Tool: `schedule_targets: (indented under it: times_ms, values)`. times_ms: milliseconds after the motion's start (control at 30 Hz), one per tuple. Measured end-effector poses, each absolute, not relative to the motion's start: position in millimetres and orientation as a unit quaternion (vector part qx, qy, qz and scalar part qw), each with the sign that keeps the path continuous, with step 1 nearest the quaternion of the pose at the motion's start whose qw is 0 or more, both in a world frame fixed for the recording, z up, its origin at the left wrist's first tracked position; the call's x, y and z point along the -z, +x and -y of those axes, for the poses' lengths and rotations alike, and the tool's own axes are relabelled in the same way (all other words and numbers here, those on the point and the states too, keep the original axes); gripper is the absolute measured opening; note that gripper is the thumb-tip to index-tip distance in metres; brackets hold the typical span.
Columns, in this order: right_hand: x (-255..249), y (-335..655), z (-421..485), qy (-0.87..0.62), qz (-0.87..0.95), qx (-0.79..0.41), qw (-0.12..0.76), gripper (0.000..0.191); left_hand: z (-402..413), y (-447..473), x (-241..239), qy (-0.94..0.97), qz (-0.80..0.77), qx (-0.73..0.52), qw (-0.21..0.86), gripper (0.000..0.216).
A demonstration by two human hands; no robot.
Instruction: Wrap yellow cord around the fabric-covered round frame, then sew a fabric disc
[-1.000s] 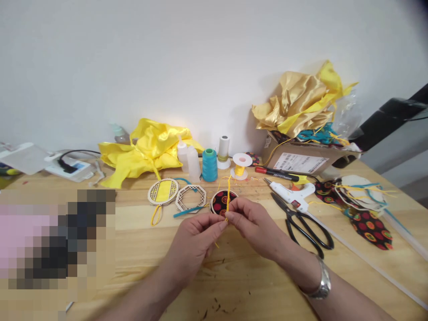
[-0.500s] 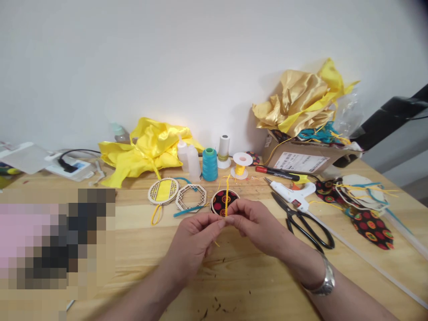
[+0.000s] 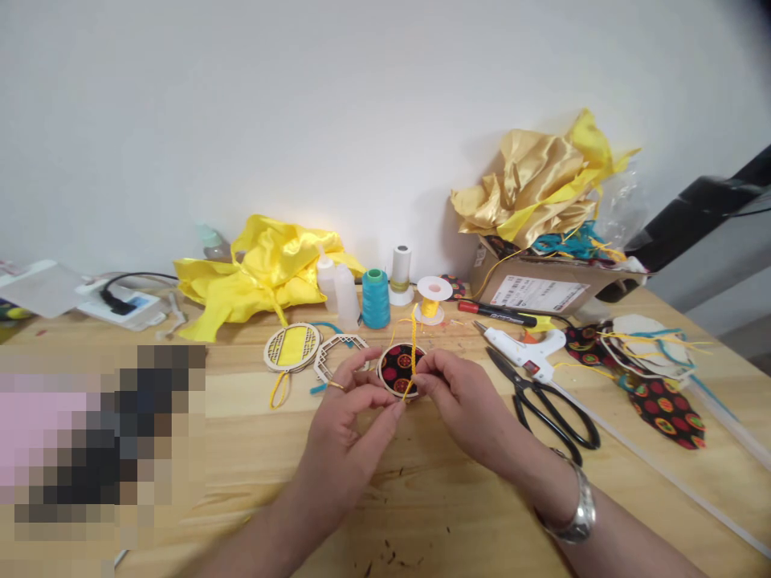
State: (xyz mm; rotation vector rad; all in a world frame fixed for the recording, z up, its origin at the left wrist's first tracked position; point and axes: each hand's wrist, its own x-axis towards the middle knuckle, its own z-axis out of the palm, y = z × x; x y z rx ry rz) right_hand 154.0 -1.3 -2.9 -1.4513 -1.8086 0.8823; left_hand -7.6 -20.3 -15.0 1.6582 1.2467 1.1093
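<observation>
A braided yellow cord (image 3: 414, 341) stands up between my hands, over a round wooden frame backed with dark patterned fabric (image 3: 397, 369). My left hand (image 3: 355, 421) pinches the cord's lower end between thumb and index finger, its other fingers spread. Slightly higher, my right hand (image 3: 449, 393) pinches the same cord; the exact grip is partly hidden by its fingers. Left of them lie an octagonal wooden lattice frame (image 3: 322, 365), partly behind my left hand, and a round lattice piece with yellow fabric (image 3: 293, 345) and a yellow loop.
Black-handled scissors (image 3: 551, 405) and a white glue gun (image 3: 530, 349) lie right of my hands. Behind stand a teal thread cone (image 3: 376, 301), a yellow thread spool (image 3: 431, 307) and white bottles (image 3: 346, 295). A cardboard box (image 3: 536, 281) holds fabric scraps.
My hands have moved slightly apart along the cord. The left hand's upper fingers have lifted and spread, and a short stretch of cord now shows between the two pinches.
</observation>
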Motion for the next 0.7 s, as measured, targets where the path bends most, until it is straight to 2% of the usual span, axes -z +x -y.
schedule_targets:
  times_ms: [200, 300, 400, 567, 700]
  values:
    - [3, 151, 2, -0.513, 0.603, -0.488, 0.367, 0.013, 28, -4, 25, 0.703, -0.455, -0.407, 0.365, 0.018]
    - [1, 148, 5, -0.455, 0.538, -0.608, 0.367, 0.014, 27, -3, 25, 0.7, -0.444, -0.402, 0.388, 0.019]
    - [0, 146, 6, -0.421, 0.501, -0.663, 0.365, 0.015, 27, -3, 22, 0.666, -0.435, -0.418, 0.438, 0.014]
    - [3, 148, 5, -0.464, 0.569, -0.577, 0.359, 0.013, 28, -3, 15, 0.521, -0.398, -0.474, 0.588, 0.015]
    - [4, 149, 6, -0.491, 0.647, -0.473, 0.342, 0.01, 26, -1, 12, 0.476, -0.422, -0.43, 0.641, 0.02]
